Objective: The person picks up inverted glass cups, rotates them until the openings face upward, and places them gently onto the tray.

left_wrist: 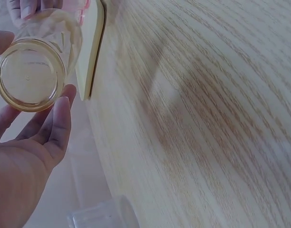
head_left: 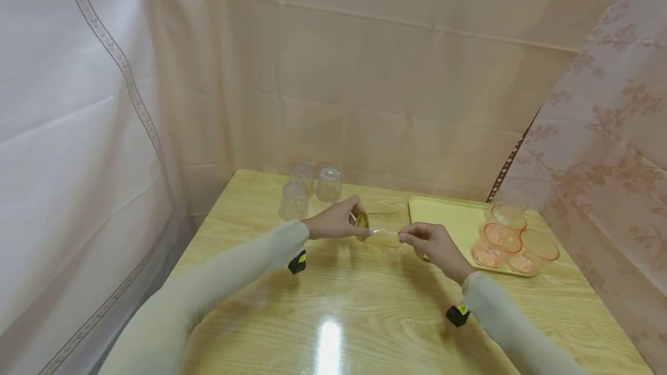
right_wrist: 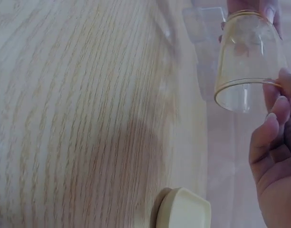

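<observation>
A clear amber-tinted cup (head_left: 362,227) lies on its side in the air between both hands, above the wooden table. Round its base end curl the fingers and thumb of my left hand (head_left: 336,221). My right hand (head_left: 432,245) pinches the rim at the opposite end between thumb and fingertips. In the left wrist view the round bottom of the cup (left_wrist: 29,76) faces the camera, with the left hand (left_wrist: 26,161) below it. From the right wrist view, the open mouth of the cup (right_wrist: 250,57) points toward the right hand (right_wrist: 283,152).
Three clear colourless cups (head_left: 294,198) stand upside down at the back left of the table (head_left: 281,317). To the right, a pale yellow tray (head_left: 443,219) carries several orange-tinted cups (head_left: 502,239), mouths up. Fabric curtains (head_left: 365,74) surround the table's back and sides.
</observation>
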Demonstrator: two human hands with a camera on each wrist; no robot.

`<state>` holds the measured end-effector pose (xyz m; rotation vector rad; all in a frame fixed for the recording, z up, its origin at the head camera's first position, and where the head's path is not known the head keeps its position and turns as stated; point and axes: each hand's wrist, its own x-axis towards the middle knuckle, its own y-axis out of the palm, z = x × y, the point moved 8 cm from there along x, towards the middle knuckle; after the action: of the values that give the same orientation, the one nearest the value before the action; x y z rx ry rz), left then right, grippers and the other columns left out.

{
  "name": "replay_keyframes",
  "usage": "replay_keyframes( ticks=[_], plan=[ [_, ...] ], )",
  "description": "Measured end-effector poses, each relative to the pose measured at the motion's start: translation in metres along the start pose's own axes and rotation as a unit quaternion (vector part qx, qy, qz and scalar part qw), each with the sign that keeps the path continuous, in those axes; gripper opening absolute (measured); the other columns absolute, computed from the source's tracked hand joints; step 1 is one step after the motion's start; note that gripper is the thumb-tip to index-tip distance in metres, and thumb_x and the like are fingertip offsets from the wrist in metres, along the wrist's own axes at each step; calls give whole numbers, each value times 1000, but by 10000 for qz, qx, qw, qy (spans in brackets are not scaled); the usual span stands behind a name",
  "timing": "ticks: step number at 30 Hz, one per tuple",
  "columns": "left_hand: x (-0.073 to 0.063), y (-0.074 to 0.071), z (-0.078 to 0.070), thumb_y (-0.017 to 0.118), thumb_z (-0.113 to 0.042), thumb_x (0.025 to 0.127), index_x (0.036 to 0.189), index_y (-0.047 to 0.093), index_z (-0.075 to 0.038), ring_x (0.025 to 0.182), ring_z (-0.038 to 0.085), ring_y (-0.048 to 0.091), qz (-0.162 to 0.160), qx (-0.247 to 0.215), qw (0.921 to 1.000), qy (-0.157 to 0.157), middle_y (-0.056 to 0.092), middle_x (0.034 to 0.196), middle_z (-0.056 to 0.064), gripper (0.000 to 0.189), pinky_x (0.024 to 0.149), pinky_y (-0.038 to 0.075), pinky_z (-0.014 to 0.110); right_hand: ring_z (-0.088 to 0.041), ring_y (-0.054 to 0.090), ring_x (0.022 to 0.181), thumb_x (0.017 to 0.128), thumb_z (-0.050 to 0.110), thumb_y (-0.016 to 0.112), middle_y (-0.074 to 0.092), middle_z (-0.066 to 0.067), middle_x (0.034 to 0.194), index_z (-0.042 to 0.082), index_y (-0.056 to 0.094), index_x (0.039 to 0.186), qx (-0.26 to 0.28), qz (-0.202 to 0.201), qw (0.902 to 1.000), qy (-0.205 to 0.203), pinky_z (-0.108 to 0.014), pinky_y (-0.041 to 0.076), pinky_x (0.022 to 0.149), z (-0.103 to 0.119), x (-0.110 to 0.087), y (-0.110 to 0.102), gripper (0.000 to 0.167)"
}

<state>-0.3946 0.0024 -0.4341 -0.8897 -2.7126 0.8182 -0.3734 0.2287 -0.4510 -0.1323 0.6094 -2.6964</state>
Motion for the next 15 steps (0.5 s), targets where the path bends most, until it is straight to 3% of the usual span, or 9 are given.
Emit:
replay_keyframes(
  ticks=[2, 4, 8, 11, 15],
  plan=[
    [0, 0, 0, 80, -45, 90, 122, 51, -18, 101, 14, 65, -10, -16, 10000, 0, 61, 121, 2, 51, 86, 56, 33, -20, 47, 60, 99, 38, 70, 60, -26, 86, 6, 73, 115, -74, -82, 9998, -134, -40, 45, 52, 2, -1, -1, 36],
    [0, -1, 0, 80, -44, 90, 125, 52, -19, 104, 14, 64, -45, -5, 10000, -27, 61, 122, 2, 52, 87, 55, 33, -20, 59, 72, 99, 37, 70, 67, -25, 96, 4, 73, 113, -218, -179, 9992, -300, -40, 53, 65, 6, -2, -3, 36],
    [2, -2, 4, 76, -41, 93, 124, 56, -18, 105, 13, 63, -206, 55, 9997, -106, 64, 119, 2, 44, 87, 55, 33, -21, 69, 101, 99, 35, 70, 74, -12, 113, 5, 74, 112, -683, -415, 9947, -648, -42, 56, 88, 16, -4, -7, 33],
    [4, -3, 7, 72, -37, 98, 118, 59, -16, 103, 13, 63, -346, 108, 9993, -85, 66, 111, -1, 32, 87, 54, 31, -21, 70, 89, 99, 34, 70, 75, -4, 109, 10, 76, 112, -1157, -579, 9876, -894, -35, 57, 77, 22, -4, -12, 28],
    [6, -4, 9, 69, -31, 100, 109, 61, -15, 101, 17, 65, -474, 186, 9987, -24, 66, 104, -3, 20, 87, 53, 30, -16, 57, 65, 98, 30, 72, 73, 0, 92, 15, 77, 109, -1767, -778, 9732, -1251, -27, 47, 56, 28, -3, -19, 19]
  ],
)
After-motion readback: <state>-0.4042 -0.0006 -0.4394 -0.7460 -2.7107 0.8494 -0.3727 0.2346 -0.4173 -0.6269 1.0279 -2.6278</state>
